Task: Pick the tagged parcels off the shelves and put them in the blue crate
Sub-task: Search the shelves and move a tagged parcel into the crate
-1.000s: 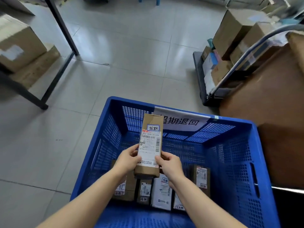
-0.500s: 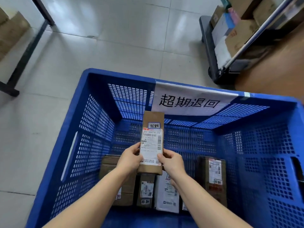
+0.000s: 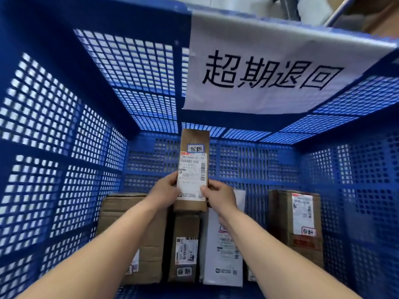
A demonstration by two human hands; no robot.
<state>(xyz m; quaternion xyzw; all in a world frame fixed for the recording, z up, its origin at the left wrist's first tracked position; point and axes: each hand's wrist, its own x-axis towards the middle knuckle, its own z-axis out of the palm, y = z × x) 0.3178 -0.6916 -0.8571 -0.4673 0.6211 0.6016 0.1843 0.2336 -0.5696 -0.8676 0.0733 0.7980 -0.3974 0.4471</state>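
Both hands are deep inside the blue crate (image 3: 64,130), holding one long, narrow brown parcel (image 3: 193,169) by its lower half: the left hand (image 3: 163,192) has its thumb on the edge of the white shipping label and its fingers wrapped behind the left side, and the right hand (image 3: 220,196) pinches the right edge the same way, thumb on the label front. The parcel stands upright with its small blue-bordered tag (image 3: 195,148) facing the camera, and it looks to be held above the parcels already lying on the crate floor rather than resting on them. Below it sit a large brown box (image 3: 121,223) on the left, a slim brown box (image 3: 185,244) directly under the held one, a white bag parcel (image 3: 222,255) beside that, and another brown box (image 3: 295,223) well apart to the right. To finish this step well, the parcel probably wants to be lowered, not dropped, and laid flat with the label and tag up like its neighbours. The gap between the white bag and the right-hand box looks like the free spot; setting it there would keep it from covering the tags underneath. Let go only once it is supported, so it cannot tip against the mesh wall
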